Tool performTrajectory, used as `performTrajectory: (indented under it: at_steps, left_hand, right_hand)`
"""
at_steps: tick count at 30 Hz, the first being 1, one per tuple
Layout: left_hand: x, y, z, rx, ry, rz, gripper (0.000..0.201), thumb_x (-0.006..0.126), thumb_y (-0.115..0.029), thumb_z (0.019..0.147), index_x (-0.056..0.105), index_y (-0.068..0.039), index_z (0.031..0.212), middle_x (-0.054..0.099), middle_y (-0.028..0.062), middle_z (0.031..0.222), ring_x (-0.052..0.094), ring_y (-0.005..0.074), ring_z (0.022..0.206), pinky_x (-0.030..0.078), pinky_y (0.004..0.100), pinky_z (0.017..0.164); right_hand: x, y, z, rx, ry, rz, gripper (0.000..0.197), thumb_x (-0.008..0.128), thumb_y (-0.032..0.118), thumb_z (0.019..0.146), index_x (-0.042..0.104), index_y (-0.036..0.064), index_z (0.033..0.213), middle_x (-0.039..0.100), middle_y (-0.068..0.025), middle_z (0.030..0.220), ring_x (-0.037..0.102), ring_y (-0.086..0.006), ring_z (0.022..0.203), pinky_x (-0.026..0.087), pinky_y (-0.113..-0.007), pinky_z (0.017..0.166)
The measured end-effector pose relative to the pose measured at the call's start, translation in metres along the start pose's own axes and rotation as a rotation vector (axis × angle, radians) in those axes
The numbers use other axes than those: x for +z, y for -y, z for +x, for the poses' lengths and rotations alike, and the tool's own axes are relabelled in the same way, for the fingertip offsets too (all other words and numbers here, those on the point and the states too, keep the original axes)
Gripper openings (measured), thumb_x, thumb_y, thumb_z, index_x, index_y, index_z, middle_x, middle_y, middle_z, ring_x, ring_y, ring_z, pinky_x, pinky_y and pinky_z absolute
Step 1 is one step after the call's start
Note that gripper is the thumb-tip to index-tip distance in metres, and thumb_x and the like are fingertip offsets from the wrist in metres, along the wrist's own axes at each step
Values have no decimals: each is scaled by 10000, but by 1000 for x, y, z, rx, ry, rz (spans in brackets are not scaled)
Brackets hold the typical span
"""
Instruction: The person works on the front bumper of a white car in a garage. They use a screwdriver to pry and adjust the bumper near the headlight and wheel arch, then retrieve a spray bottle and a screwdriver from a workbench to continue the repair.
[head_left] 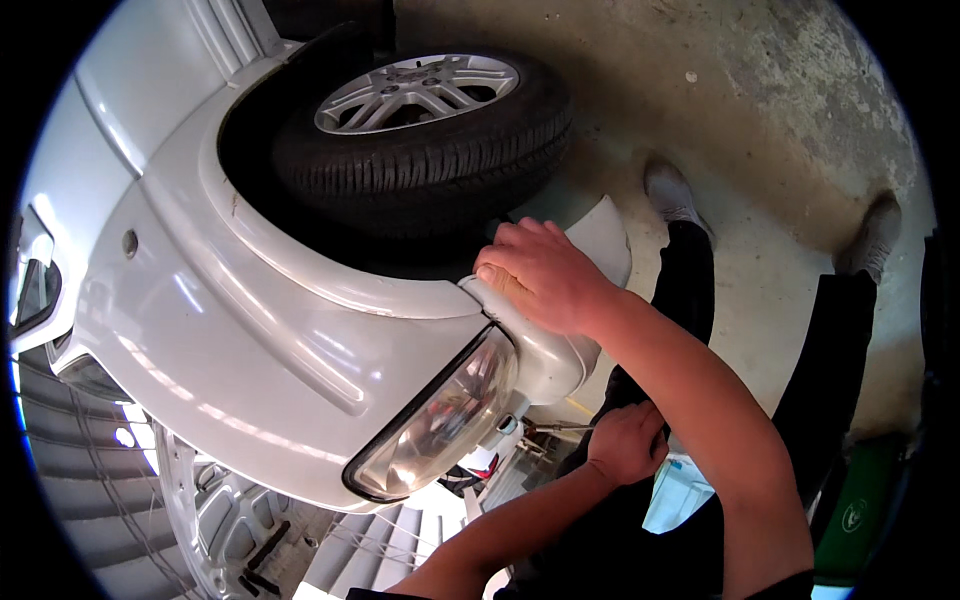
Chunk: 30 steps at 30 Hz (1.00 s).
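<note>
My right hand (540, 275) is closed over the upper edge of a white car's bumper (550, 355), beside the wheel arch, with its fingers curled over the far side. Lower down, my left hand (628, 443) makes a fist around a hand tool with a thin metal shaft (562, 427). The shaft points left toward the bumper's lower end, near the headlight (440, 415); its handle is mostly hidden in my palm, and I cannot make out what its tip meets. Between headlight and fender (250, 290) runs a dark seam.
A black tire (430, 170) with a silver rim fills the wheel arch, turned outward. Two legs in dark trousers (840, 350) stand on the stained concrete floor (760, 200). A pale blue sheet-like thing (675, 495) lies below my left hand, and a green object (860, 510) is at the right.
</note>
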<state>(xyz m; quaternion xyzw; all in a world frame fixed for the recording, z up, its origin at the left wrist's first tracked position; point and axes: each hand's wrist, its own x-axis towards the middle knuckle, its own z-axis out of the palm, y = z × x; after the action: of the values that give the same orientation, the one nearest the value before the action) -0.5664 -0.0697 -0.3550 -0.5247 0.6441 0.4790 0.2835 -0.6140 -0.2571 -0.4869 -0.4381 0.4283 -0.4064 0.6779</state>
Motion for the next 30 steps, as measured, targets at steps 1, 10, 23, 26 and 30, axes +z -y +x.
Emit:
performTrajectory:
  at_steps: [1,10,23,26,30]
  left_hand:
    - [-1,0,-1,-27,36,5,343,697,-280,802,662,-72,1071,670,147,997,662,351,886,529,475,765]
    - [8,4,-5,38,-40,-4,356,693,-259,798,646,-73,1099,668,135,1002,657,349,890,531,469,752]
    - [16,-2,-8,60,-139,-20,336,665,-181,778,634,-70,1094,643,116,962,645,329,801,529,440,688]
    - [16,-1,-11,61,-127,-21,351,652,-153,755,633,-74,1097,624,110,929,639,321,790,527,434,681]
    - [13,-2,-11,55,-146,-13,335,646,-145,750,642,-82,1079,599,106,892,633,312,784,523,435,670]
  right_hand:
    - [1,0,-2,4,9,3,237,504,305,1038,693,162,1051,585,-49,978,526,-261,1029,377,-418,925]
    - [5,0,-6,44,-17,-23,259,494,313,1042,691,151,1091,611,-57,1033,539,-281,1058,362,-430,945]
    - [-11,-10,-10,105,28,-91,280,494,304,1041,685,119,1128,636,-88,1059,561,-301,1063,378,-447,990]
    - [-11,-10,-12,111,33,-69,277,492,296,1040,683,115,1127,642,-89,1060,567,-302,1061,385,-448,988]
    - [-8,-11,-11,122,23,-40,270,497,285,1037,679,103,1118,647,-92,1061,570,-310,1066,389,-442,995]
